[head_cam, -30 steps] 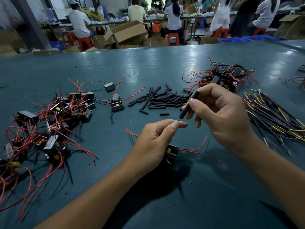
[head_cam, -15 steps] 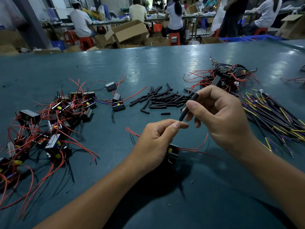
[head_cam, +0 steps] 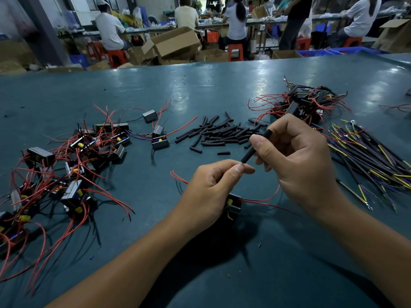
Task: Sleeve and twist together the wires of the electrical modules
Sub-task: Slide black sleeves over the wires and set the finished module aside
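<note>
1. Our right hand (head_cam: 295, 161) holds a black sleeve (head_cam: 255, 146) at mid-table, its grip pinching the tube between thumb and curled fingers; the tube tilts, its lower end pointing down-left.
2. Our left hand (head_cam: 211, 192) sits just near and left of it, grip pressed together, thumb against forefinger right at the sleeve's lower end. Whatever fine wire end it pinches is too thin for us to make out.
3. A module (head_cam: 232, 205) lies on the table (head_cam: 200, 90) under and just right of our left hand, partly hidden by it, with a yellow part showing. Its red wires (head_cam: 264, 200) trail right beneath our right wrist, and another red wire (head_cam: 178, 177) pokes out on the left.
4. Beyond our hands lies a loose pile of sleeves (head_cam: 222, 134), scattered flat.
5. To the left, a heap of modules (head_cam: 73, 165) sprawls with tangled red leads, running to the near left edge.
6. Three single modules (head_cam: 159, 132) sit between that heap and the sleeve pile.
7. At far right, a second heap (head_cam: 304, 105) of black modules with red wires rests behind our right hand.
8. On the right, a bundle of leads (head_cam: 373, 156), yellow and dark, fans toward the near right.
9. Past the table's far edge, people (head_cam: 111, 30) sit on red stools among cardboard boxes (head_cam: 175, 42).
</note>
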Demonstrator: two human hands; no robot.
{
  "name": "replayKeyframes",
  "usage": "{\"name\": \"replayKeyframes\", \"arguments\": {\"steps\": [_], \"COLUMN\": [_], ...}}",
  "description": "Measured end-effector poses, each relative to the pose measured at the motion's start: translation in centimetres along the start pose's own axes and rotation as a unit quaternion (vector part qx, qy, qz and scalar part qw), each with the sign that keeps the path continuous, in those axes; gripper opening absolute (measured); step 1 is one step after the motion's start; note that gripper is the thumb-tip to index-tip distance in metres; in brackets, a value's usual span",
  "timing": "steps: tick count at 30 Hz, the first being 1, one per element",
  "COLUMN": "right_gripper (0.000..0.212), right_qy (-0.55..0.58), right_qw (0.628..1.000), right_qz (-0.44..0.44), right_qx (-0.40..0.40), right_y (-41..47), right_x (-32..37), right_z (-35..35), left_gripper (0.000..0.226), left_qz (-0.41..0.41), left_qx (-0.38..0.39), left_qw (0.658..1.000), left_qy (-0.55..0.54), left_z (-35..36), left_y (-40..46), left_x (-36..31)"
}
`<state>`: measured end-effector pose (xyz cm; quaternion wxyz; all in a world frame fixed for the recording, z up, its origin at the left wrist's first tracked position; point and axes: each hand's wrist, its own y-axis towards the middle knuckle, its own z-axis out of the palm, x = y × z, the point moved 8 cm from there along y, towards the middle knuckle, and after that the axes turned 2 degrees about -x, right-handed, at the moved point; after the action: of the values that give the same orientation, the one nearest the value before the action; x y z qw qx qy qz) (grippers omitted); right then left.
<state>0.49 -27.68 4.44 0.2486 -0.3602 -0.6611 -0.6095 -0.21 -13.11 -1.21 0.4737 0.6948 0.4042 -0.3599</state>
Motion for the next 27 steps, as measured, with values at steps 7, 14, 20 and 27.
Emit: {"name": "replayKeyframes", "arguments": {"steps": [7,14,20,27], "right_gripper": [0.022,0.022,0.012,0.020], "right_qy": [-0.025,0.030,0.117,0.151], "right_qw": [0.999,0.997,0.983,0.967], "right_qz": [-0.038,0.061,0.141,0.197], "right_qx": [0.022,0.045,0.032,0.055], "right_y": [-0.2,-0.1,0.1,-0.2], "right_x": [1.0,-1.4,-3.3,-3.8], "right_z": [0.4,0.9,0.8,1.4], "left_gripper": [0.038,0.025,0.017,0.007], "left_qz": [-0.039,-0.030,-0.054,-0.086], "left_qx": [-0.026,-0.006,0.070,0.108], "left_qw": [0.992,0.986,0.992,0.990], "left_qy": [-0.118,-0.164,-0.085,0.026], "left_z": [-0.2,0.1,-0.6,-2.6], "left_y": [0.1,0.2,0.2,0.5], "left_x": [0.2,0.1,-0.1,0.0]}}
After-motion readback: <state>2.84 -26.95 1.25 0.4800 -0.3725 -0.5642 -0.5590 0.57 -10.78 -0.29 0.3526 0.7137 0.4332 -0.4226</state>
